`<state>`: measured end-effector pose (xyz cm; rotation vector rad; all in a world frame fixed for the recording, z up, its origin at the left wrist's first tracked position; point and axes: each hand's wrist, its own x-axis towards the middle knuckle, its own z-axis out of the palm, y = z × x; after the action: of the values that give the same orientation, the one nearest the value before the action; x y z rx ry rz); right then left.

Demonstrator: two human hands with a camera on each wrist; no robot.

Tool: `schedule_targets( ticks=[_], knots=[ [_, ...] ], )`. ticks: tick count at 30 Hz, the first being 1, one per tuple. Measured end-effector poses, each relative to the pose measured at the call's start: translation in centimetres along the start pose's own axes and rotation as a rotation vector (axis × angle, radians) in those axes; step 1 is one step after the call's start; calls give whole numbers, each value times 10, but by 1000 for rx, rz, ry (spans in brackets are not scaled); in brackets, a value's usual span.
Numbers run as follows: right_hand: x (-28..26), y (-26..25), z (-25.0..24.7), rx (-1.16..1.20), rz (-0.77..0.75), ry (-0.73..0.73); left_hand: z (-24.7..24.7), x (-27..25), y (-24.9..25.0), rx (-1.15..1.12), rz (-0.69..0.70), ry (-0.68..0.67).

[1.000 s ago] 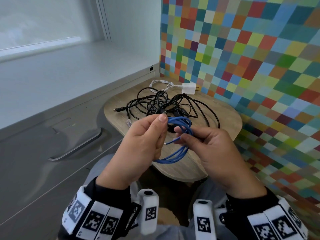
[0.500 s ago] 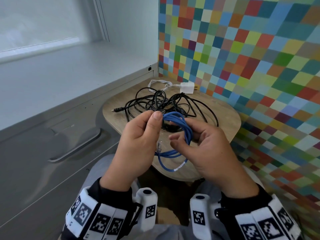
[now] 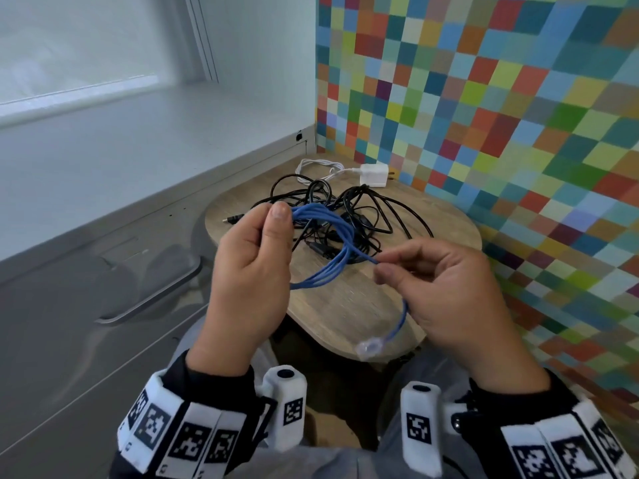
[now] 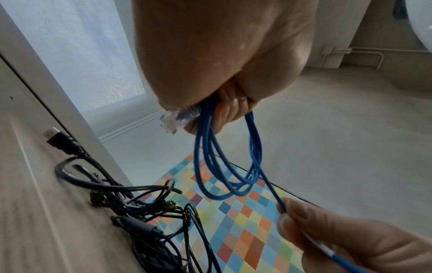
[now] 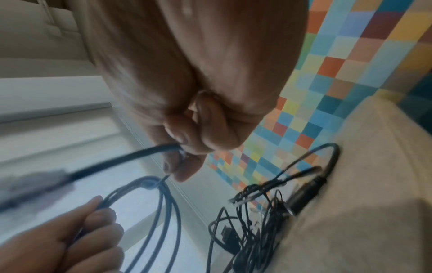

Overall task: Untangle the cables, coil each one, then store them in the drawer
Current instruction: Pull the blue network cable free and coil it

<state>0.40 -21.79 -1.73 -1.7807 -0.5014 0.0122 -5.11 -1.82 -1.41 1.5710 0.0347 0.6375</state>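
Left hand point(image 3: 249, 271), centre-left of the head view, above the near edge of the desk point(image 3: 345, 305): grip pinching the gathered loops of the blue cable point(image 3: 325, 219) between thumb and fingers. Left wrist view shows several loops hanging from the curled fingers point(image 4: 224, 118), with a clear plug point(image 4: 175, 120) caught in the same grip

Right hand point(image 3: 449, 292), centre-right of the head view: grip pinching one strand of the blue cable between thumb and forefinger, just right of the coil. The free tail runs under this hand and hangs down to a second clear plug point(image 3: 368, 349), blurred, in the lower centre of the frame

Coil held in the air between both hands, not touching the desk

Black cables point(image 3: 345, 209) lie tangled on the desk behind the hands, in the middle of the head view. One black plug point(image 3: 232, 219) sticks out at the left side of the tangle. White charger point(image 3: 373, 174) with its white cord point(image 3: 318, 167) lies at the far edge of the desk, beside the checkered wall point(image 3: 501, 115)

Drawer point(image 3: 86, 340) at lower left of the head view is closed; handle point(image 3: 152, 299) visible
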Motion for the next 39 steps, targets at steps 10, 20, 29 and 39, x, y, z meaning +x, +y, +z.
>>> schedule_targets(
  ticks=[10,20,29,39],
  knots=[
    [5,8,-1,-127,-42,173,12,-5,9,-515,-217,-91],
    [-4,-7,34,470,131,-22,20,-6,1,-553,-166,-8],
    [0,-3,32,868,346,-54,27,-11,-1,-344,60,2],
    [-1,-6,34,978,318,-197,36,-11,-10,-434,-71,210]
  ],
)
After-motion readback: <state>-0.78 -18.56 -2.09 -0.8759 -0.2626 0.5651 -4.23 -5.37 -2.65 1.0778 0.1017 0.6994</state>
